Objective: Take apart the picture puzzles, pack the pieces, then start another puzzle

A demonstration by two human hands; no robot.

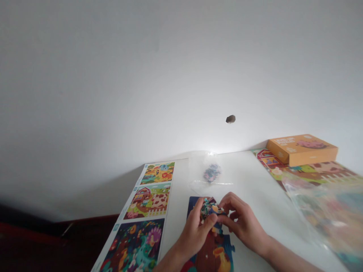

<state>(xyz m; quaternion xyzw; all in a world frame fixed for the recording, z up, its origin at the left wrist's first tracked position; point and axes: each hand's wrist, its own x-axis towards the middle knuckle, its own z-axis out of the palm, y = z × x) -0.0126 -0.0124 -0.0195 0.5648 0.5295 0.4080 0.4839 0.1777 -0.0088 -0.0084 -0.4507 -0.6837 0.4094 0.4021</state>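
My left hand and my right hand meet over the table, with their fingers pinching a small clump of colourful jigsaw pieces from both sides. Beneath my hands lies a joined section of jigsaw puzzle, dark blue at its far end and brown with orange nearer me. My hands hide much of it. Beyond my fingertips, a clear plastic bag holds a small bunch of loose pieces.
A long printed sheet of farm pictures lies along the white table's left edge. At the back right, an orange box rests on a farm-scene sheet. A blurred clear plastic wrapper lies at the right. A dark hole marks the wall.
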